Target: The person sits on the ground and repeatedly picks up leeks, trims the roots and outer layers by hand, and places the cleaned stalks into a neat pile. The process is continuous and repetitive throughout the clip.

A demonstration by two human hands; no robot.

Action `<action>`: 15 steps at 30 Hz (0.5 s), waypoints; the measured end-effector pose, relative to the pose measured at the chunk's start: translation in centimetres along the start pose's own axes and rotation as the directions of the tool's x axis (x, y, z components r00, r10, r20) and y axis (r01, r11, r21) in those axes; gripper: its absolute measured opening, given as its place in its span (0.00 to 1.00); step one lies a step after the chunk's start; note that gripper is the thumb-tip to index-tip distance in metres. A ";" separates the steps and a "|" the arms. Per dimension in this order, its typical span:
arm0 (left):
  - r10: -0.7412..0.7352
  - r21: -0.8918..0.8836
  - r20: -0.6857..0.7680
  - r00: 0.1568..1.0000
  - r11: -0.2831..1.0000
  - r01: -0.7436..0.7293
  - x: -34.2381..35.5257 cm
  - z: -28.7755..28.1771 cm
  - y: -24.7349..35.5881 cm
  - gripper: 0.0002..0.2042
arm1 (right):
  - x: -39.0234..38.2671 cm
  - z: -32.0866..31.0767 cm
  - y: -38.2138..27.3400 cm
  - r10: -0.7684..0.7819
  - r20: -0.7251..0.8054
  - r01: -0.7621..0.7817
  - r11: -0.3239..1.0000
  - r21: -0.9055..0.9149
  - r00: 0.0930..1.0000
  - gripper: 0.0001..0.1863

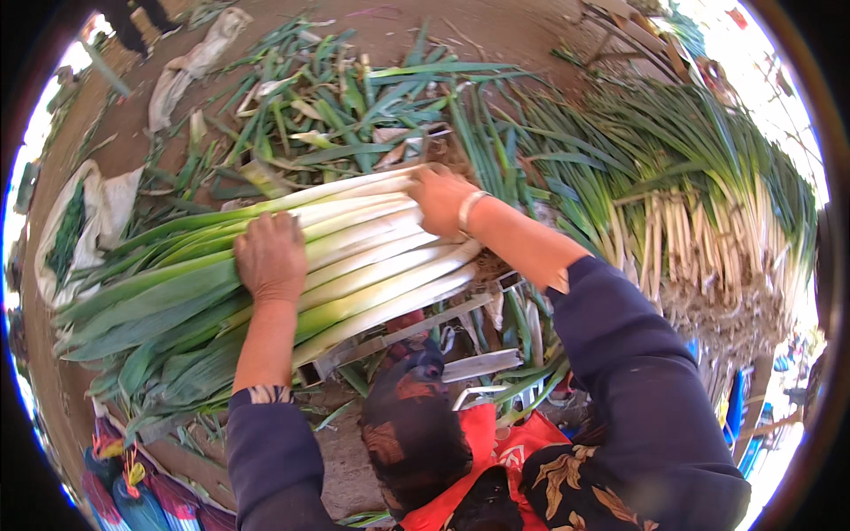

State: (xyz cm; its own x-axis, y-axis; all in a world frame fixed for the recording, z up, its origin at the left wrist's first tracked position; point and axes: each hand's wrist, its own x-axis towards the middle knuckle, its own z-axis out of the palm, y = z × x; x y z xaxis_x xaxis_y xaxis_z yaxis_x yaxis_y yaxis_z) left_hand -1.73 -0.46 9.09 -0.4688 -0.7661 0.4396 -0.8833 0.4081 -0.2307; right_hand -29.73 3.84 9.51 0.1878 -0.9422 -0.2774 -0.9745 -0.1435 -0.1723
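Observation:
A thick bundle of leeks (372, 252) lies across a low metal stand (403, 332) in front of me. Their white shafts point right and the broad green leaves fan out to the left. My left hand (270, 257) rests over the middle of the bundle, where white turns to green, with its fingers bent round the upper stalks. At the far root end, my right hand (440, 202) is closed on the white ends of the top leeks; its fingertips are partly hidden. A pale band circles the right wrist.
Loose trimmed leaves (345, 115) litter the ground beyond the stand. On the right stands a large heap of leeks (699, 221) with soil-covered roots. White sacks (199, 66) lie at the far left, and a person's legs (137, 26) show at the top left.

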 end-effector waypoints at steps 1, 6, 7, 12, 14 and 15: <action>0.011 0.042 -0.012 1.000 0.999 -0.011 0.1 0.4 0.3 0.09 | 1.9 0.9 0.8 -0.046 -0.074 0.052 0.995 0.082 0.996 0.21; 0.023 0.040 0.021 1.000 0.999 -0.024 -0.8 1.8 -0.6 0.10 | 4.3 6.4 -0.8 0.392 -0.241 -0.289 0.882 0.373 0.888 0.20; 0.030 0.144 0.040 0.999 0.989 -0.036 -1.1 1.6 -0.2 0.10 | 3.7 5.2 -1.0 0.365 -0.153 -0.286 0.880 0.380 0.918 0.21; -0.022 0.152 0.072 0.997 0.988 0.011 0.3 -0.2 1.6 0.12 | 2.1 5.8 -0.2 0.358 -0.587 -0.094 0.898 0.430 0.726 0.26; -0.039 0.141 0.084 0.996 0.990 0.027 0.2 0.4 1.7 0.12 | 2.3 5.1 0.0 0.396 -0.427 -0.131 0.839 0.529 0.813 0.27; -0.048 0.131 0.085 0.995 0.991 0.037 0.2 0.3 1.6 0.13 | 1.8 4.5 0.4 0.396 -0.290 -0.134 0.760 0.636 0.871 0.28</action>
State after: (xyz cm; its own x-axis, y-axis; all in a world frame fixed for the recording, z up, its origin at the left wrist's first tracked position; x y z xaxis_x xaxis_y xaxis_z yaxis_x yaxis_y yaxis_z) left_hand -3.27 -0.12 8.53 -0.4244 -0.8241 0.3750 -0.8925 0.3111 -0.3265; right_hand -29.20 3.44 4.69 -0.2580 -0.9655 -0.0361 -0.6881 0.2099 -0.6946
